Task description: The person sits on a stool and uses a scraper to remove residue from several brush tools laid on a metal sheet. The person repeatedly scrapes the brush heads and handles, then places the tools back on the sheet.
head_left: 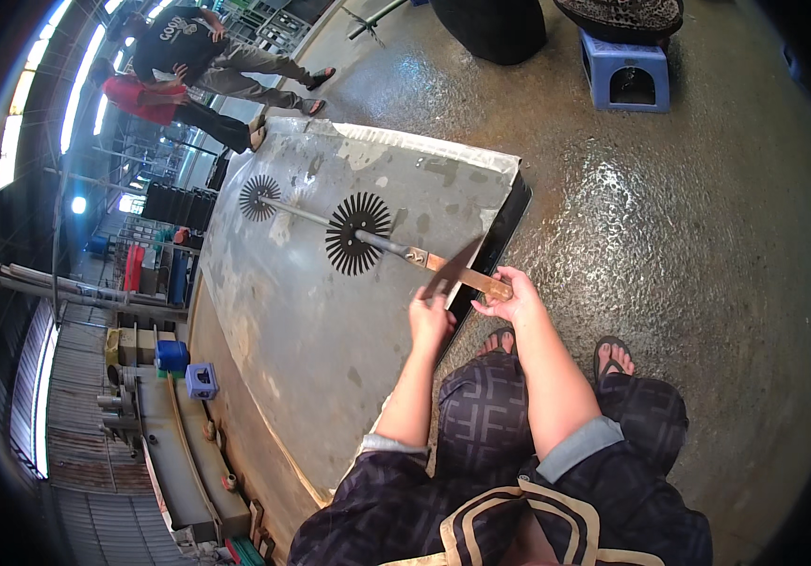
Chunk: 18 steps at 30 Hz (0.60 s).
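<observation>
**Both hands on a rod and blade at the table edge**

Right hand (pixel 511 297) is closed around the wooden handle (pixel 467 275) of a long metal rod (pixel 382 242). The rod runs up and left across a grey table (pixel 330 377) and carries two black spiked discs: a bigger disc (pixel 358 233) near the handle, a smaller disc (pixel 259 197) at the far end. Both discs look to lie flat on or just over the tabletop (which of the two cannot be told from this angle).

Left hand (pixel 429 316) is curled shut on the lower end of a dark, pointed blade (pixel 453 269). The blade slants up and to the right and crosses the handle, just beside the right hand's fingers. Whether blade and wood touch is unclear.

Table surface is worn, patchy, pale in spots; its near right edge has a dark rim. Person sits at that edge, knees in patterned dark cloth, feet in sandals on wet, shiny concrete floor (pixel 670 245).

Beyond: a blue stool (pixel 625 77) on the floor at top; two people (pixel 193 71) sit past the table's far end.
</observation>
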Motion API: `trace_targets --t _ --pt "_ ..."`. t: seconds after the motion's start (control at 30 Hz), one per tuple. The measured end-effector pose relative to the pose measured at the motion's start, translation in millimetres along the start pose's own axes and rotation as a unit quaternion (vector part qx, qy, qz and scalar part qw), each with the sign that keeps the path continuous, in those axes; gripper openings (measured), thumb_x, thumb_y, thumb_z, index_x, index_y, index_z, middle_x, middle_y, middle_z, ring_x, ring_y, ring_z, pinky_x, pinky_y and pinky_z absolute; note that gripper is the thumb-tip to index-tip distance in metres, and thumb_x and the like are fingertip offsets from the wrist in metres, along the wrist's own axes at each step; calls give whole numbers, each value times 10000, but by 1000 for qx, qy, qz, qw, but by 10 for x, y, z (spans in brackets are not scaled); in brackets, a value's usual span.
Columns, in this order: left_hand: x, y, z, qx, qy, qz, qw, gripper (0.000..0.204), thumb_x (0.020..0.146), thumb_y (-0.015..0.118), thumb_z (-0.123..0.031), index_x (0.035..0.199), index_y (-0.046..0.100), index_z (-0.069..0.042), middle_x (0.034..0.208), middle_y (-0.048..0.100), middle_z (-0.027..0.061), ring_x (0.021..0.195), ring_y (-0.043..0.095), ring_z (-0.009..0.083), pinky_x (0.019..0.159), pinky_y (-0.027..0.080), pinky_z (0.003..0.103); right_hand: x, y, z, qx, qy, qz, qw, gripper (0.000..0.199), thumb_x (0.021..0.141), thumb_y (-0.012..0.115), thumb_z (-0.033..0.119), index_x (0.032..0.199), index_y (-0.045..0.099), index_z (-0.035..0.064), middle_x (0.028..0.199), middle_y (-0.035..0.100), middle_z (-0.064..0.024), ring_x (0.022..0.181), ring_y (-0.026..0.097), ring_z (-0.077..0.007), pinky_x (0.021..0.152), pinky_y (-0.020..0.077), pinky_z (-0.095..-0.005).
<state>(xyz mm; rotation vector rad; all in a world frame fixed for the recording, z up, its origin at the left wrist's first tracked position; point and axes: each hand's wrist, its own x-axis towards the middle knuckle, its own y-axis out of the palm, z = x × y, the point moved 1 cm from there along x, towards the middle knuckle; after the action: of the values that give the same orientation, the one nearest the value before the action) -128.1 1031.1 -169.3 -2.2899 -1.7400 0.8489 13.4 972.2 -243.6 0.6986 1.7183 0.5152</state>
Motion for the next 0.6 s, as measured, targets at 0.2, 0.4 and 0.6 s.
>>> trace_targets --t 0.2,0.4,0.6 --pt "-87 43 -5 27 28 35 999 225 868 481 -132 1087 500 -85 473 510 60 313 433 121 297 340 258 73 -4 27 13 8 14 1000 112 767 569 172 788 488 98 682 495 -2 621 456 -186 895 316 -619" --pt "-127 64 -44 6 36 20 999 238 863 487 -144 1083 494 -55 465 503 52 327 447 110 293 330 245 -18 68 33 20 -2 7 1000 133 751 586 190 775 486 105 698 487 1 616 457 -190 877 338 -601" --pt "-75 -14 -60 -15 4 -7 1000 212 860 497 -125 1065 508 -70 487 509 53 335 451 111 291 336 241 -102 91 -3 34 -5 -16 999 129 740 594 183 771 492 110 713 480 7 651 457 -190 872 341 -596"
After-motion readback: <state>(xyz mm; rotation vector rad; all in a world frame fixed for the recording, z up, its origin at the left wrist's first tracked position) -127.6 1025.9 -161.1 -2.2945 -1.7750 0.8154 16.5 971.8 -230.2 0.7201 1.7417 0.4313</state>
